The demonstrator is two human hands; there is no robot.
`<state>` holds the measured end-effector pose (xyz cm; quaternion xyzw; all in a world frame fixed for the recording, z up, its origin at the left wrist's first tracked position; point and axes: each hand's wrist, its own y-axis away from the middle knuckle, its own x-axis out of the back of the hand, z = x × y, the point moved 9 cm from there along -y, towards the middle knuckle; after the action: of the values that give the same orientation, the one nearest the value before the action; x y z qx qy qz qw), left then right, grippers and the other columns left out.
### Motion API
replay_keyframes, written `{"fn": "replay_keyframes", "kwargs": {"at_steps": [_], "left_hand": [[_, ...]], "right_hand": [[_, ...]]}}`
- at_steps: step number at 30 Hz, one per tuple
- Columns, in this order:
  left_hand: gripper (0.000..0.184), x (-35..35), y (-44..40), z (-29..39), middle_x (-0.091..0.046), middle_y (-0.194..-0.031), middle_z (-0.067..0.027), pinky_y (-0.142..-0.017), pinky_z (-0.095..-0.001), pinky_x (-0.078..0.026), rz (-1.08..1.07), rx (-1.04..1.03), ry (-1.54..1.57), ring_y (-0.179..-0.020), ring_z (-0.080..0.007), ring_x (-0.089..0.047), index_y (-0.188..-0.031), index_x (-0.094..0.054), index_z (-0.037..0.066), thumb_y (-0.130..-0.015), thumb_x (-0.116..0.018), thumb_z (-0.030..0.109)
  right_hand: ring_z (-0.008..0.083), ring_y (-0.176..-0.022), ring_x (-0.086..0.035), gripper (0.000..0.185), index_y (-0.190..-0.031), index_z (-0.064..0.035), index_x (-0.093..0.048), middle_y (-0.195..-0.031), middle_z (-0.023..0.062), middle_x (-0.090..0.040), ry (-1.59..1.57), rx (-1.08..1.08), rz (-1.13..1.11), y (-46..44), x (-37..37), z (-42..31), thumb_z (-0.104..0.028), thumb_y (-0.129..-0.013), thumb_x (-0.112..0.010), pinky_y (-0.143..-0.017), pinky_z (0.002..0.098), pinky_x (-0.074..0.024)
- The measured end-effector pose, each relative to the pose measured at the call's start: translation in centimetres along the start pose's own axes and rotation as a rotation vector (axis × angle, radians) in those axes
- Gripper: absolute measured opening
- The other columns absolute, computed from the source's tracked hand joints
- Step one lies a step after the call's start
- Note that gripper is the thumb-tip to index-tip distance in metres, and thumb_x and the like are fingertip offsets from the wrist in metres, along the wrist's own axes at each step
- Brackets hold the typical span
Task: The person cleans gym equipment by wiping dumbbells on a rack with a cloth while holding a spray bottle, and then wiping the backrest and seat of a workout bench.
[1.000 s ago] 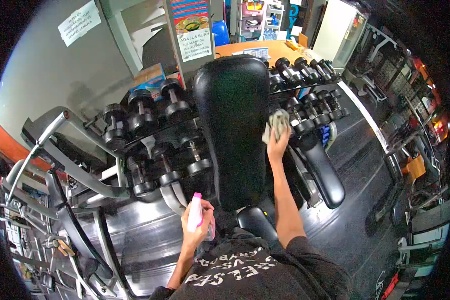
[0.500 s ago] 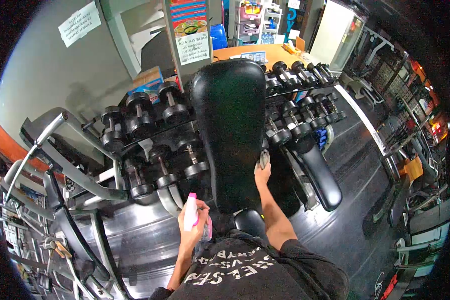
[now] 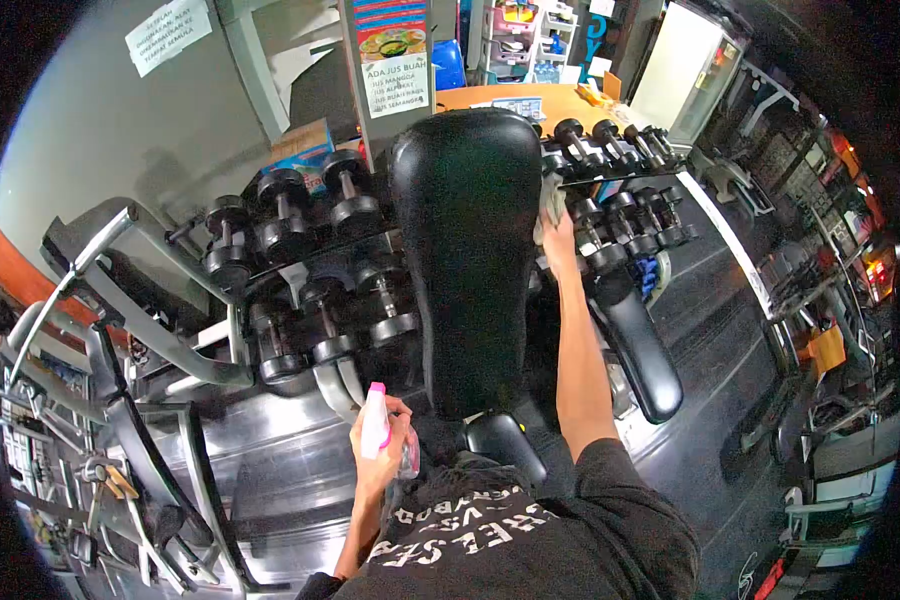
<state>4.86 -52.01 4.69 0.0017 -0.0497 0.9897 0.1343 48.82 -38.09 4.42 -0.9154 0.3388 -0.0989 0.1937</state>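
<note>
A black padded bench backrest (image 3: pixel 470 250) rises in front of me, with its small black seat (image 3: pixel 507 445) below. My right hand (image 3: pixel 558 235) is closed on a greyish cloth (image 3: pixel 550 205), which lies against the right edge of the backrest near its upper part. Down to the left of the backrest, my left hand (image 3: pixel 385 445) grips a spray bottle (image 3: pixel 375 425) with a white and pink trigger head. The fingers wrap round its neck, and part of the clear body shows below them.
Racks of black dumbbells (image 3: pixel 285 215) stand behind the bench on the left, with more dumbbells (image 3: pixel 610 145) on the right. Another black bench pad (image 3: pixel 642 350) leans at the right. A grey-framed machine (image 3: pixel 150 300) stands at the left. Beyond the racks is an orange counter (image 3: pixel 470 97).
My right hand has moved up along the right edge of the backrest with the cloth, and the arm is stretched further out. My left hand still holds the spray bottle in nearly the same place.
</note>
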Motion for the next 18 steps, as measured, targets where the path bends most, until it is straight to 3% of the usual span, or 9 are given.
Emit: {"fn": "replay_keyframes", "kwargs": {"at_steps": [3, 5, 7, 9, 10, 11, 17, 18], "left_hand": [[0.012, 0.2, 0.1, -0.9, -0.060, -0.077, -0.0054, -0.053, -0.0249, -0.047, 0.022, 0.021, 0.058, -0.056, -0.0092, -0.057, -0.096, -0.055, -0.001, -0.085, -0.059, -0.004], [0.013, 0.1, -0.1, -0.8, -0.060, -0.077, -0.0054, -0.054, -0.0245, -0.047, 0.015, 0.012, 0.042, -0.057, -0.0090, -0.057, -0.096, -0.055, -0.001, -0.085, -0.059, -0.003], [0.013, -0.1, -0.3, -0.6, -0.061, -0.078, -0.0053, -0.054, -0.0242, -0.047, 0.011, 0.004, 0.022, -0.058, -0.0088, -0.058, -0.097, -0.056, -0.001, -0.085, -0.060, -0.003], [0.012, -0.5, -0.6, -0.3, -0.062, -0.080, -0.0052, -0.054, -0.0233, -0.046, 0.001, -0.015, 0.071, -0.058, -0.0082, -0.058, -0.096, -0.057, 0.000, -0.085, -0.061, 0.000], [0.012, -0.7, -0.8, -0.3, -0.062, -0.080, -0.0052, -0.054, -0.0233, -0.046, -0.003, -0.016, 0.070, -0.058, -0.0082, -0.058, -0.096, -0.057, 0.000, -0.085, -0.061, 0.000], [0.012, -0.9, -0.9, -0.2, -0.062, -0.080, -0.0051, -0.055, -0.0231, -0.046, -0.020, -0.026, 0.062, -0.058, -0.0081, -0.058, -0.096, -0.057, 0.000, -0.085, -0.061, 0.000], [0.011, -0.2, -0.4, 0.8, -0.062, -0.080, -0.0052, -0.054, -0.0235, -0.046, -0.015, -0.065, 0.086, -0.057, -0.0079, -0.057, -0.095, -0.057, 0.000, -0.085, -0.061, 0.000], [0.010, 0.3, -0.1, 0.8, -0.062, -0.080, -0.0053, -0.053, -0.0238, -0.045, 0.011, -0.051, 0.123, -0.057, -0.0080, -0.057, -0.094, -0.057, 0.000, -0.085, -0.061, 0.000]], "right_hand": [[0.0167, -0.099, -0.054, 0.037, -0.128, 0.0002, -0.050, -0.110, 0.0088, -0.060, 0.139, -0.157, -0.064, 4.8, 0.8, 5.1, -0.016, -0.095, -0.051, -0.088, 0.0309, -0.0426], [0.0171, -0.087, -0.055, 0.035, -0.126, -0.0034, -0.053, -0.098, 0.0082, -0.062, 0.190, -0.247, -0.134, 8.6, 1.3, 7.7, -0.016, -0.093, -0.051, -0.080, 0.0331, -0.0447], [0.0214, -0.079, -0.058, 0.033, -0.123, -0.0047, -0.055, -0.090, 0.0100, -0.063, 0.269, -0.258, -0.093, 11.7, 2.2, 14.7, -0.015, -0.092, -0.051, -0.074, 0.0360, -0.0461], [0.0261, -0.075, -0.061, 0.032, -0.122, -0.0064, -0.056, -0.087, 0.0124, -0.064, 0.304, -0.443, -0.015, 14.8, 2.4, 13.5, -0.015, -0.092, -0.052, -0.071, 0.0377, -0.0472], [0.0327, -0.086, -0.064, 0.034, -0.124, -0.0063, -0.055, -0.094, 0.0173, -0.066, 0.343, -0.547, -0.037, 15.4, 2.4, 15.8, -0.017, -0.092, -0.053, -0.075, 0.0399, -0.0481], [0.0367, -0.095, -0.064, 0.037, -0.127, -0.0081, -0.053, -0.102, 0.0197, -0.066, 0.518, -0.374, 0.059, 15.5, 2.3, 14.2, -0.019, -0.092, -0.054, -0.078, 0.0434, -0.0483], [0.0396, -0.099, -0.062, 0.042, -0.131, -0.0080, -0.049, -0.107, 0.0216, -0.064, 0.745, -0.508, 0.201, 18.4, 0.6, 11.1, -0.022, -0.092, -0.055, -0.082, 0.0470, -0.0486], [0.0399, -0.101, -0.060, 0.044, -0.128, -0.0065, -0.049, -0.109, 0.0206, -0.061, 0.708, -0.583, 0.251, 19.3, 0.5, 10.6, -0.020, -0.087, -0.059, -0.083, 0.0480, -0.0484]]}}
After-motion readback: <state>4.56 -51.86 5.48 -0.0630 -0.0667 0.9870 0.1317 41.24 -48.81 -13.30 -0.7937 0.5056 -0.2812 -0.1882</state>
